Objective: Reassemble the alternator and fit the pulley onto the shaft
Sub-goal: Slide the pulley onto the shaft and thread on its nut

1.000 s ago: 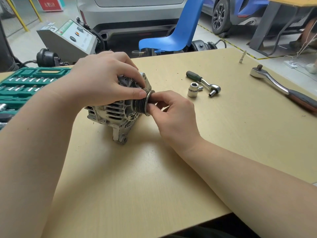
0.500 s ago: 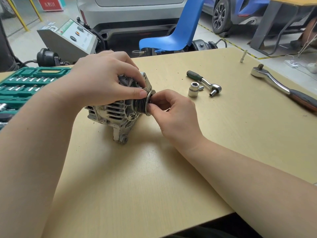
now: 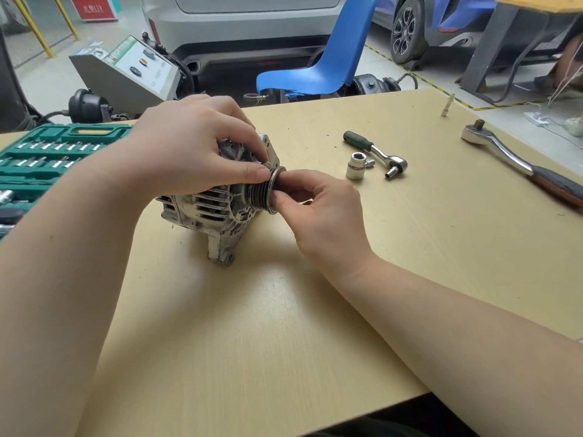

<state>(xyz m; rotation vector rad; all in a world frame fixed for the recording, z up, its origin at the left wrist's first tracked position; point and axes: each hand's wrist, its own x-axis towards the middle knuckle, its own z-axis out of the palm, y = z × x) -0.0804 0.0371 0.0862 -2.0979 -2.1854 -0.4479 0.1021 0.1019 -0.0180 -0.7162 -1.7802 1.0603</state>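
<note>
Still, left hand (image 3: 192,146) clamps alternator (image 3: 214,212), right hand (image 3: 318,209) pinching pulley (image 3: 263,192), unmoved.

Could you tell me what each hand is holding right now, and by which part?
Both hands hold the pulley on the alternator: left hand at its top rim, right hand pinching its outer face.

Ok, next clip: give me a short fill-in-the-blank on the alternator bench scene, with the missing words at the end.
1. The left hand and right hand both grip the ribbed ____ on the alternator.
2. The loose socket stands beside the small ratchet with the ____ handle.
3. The socket set case lies at the table's ____ edge.

Missing words: pulley; green; left
</note>
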